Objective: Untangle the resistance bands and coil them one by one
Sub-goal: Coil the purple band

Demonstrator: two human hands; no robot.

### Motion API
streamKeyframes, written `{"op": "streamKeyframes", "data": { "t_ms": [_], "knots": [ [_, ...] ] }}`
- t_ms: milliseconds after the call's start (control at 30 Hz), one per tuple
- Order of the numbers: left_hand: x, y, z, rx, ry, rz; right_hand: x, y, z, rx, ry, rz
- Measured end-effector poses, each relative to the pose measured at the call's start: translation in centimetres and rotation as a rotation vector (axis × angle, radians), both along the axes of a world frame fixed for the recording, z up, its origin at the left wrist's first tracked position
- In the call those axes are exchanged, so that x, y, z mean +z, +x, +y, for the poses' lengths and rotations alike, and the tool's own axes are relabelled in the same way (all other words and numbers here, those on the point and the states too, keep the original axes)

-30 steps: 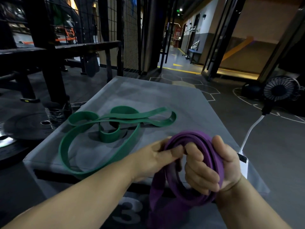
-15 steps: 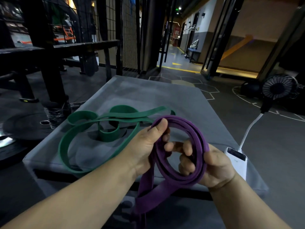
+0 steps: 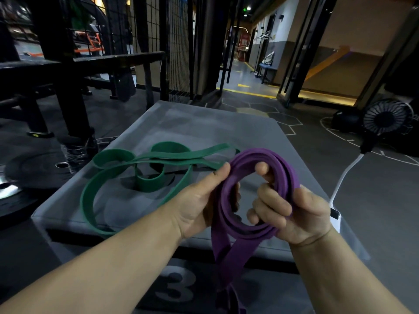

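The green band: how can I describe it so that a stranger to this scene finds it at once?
Look at the grey box with a 3 on its front. On its top, toward the left, the green band lies in loose, sprawling loops. Unlike the purple band, gripped as a coil by the left hand and the right hand, it is untouched.

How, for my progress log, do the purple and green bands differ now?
The purple band is gripped by the left hand and right hand, wound into stacked rings with a tail hanging; the green band lies untouched on the grey box. Purple is compact; green sprawls in loose, twisted loops. Both are flat bands.
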State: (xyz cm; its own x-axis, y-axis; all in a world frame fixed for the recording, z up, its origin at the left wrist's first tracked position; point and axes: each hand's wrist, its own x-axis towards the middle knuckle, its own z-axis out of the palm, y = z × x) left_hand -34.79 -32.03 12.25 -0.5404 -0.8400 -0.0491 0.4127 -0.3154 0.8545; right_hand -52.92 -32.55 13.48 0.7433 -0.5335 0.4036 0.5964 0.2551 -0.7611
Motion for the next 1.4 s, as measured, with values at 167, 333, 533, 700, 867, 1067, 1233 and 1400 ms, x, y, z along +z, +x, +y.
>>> {"op": "streamKeyframes", "data": {
  "t_ms": [167, 333, 533, 700, 867, 1067, 1233, 1400],
  "knots": [
    [-0.6, -0.3, 0.6, -0.001, -0.083, -0.122, 0.4, -0.3, -0.5, -0.048, 0.113, -0.03],
    [-0.4, -0.9, 0.3, 0.131, -0.048, 0.07, -0.1, -0.1, -0.4, -0.058, 0.067, -0.039],
    [-0.5, -1.2, 0.2, 0.185, -0.077, 0.068, 0.5, 0.2, 0.1, -0.049, 0.09, -0.035],
    [-1.3, -0.7, 0.0, 0.143, -0.102, -0.058, 0.8, -0.1, 0.1, -0.071, 0.105, -0.022],
    [-1.8, -0.9, -0.3, 0.151, -0.086, -0.126, 0.5, -0.2, -0.3, -0.073, 0.118, -0.095],
    [-1.7, -1.3, -0.5, 0.149, -0.091, -0.187, 0.8, -0.4, -0.6, -0.166, 0.112, -0.06],
    [-2.8, -0.7, -0.8, -0.016, -0.098, -0.12, 1.4, -0.4, -0.8, -0.157, 0.151, -0.097],
    [-4.6, -0.9, -0.7, -0.196, -0.174, -0.423, 1.8, -0.8, -1.0, -0.182, 0.189, -0.164]
  ]
}}
